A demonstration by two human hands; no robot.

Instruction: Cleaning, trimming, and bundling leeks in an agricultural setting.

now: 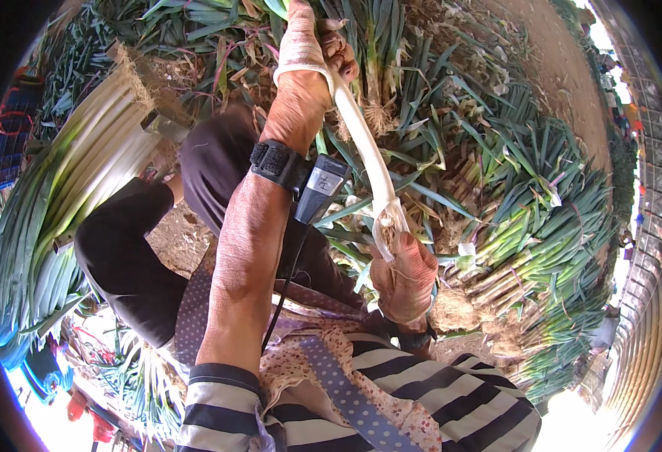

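A long green onion point(366, 154) with a white stalk runs slantwise between my hands. My left hand point(312, 53), stretched out at the top of the view, has its fingers closed round the upper part of the stalk. Nearer to me, my right hand point(406, 279) is closed at the root end, where loose pale outer skin point(388, 226) hangs round the stalk. Its fingertips are partly hidden by that skin. A strip of the pale skin also loops over the back of my left hand. My left wrist carries a black strap point(276, 162) with a small black box point(323, 188) and a cable.
Peeled white green onions point(93, 143) lie stacked on a metal-edged rack at left. Unpeeled bundles point(512, 279) with roots and green leaves cover the ground at right; more leaves lie at the far side. My bent knee point(214, 151) stands between rack and left arm.
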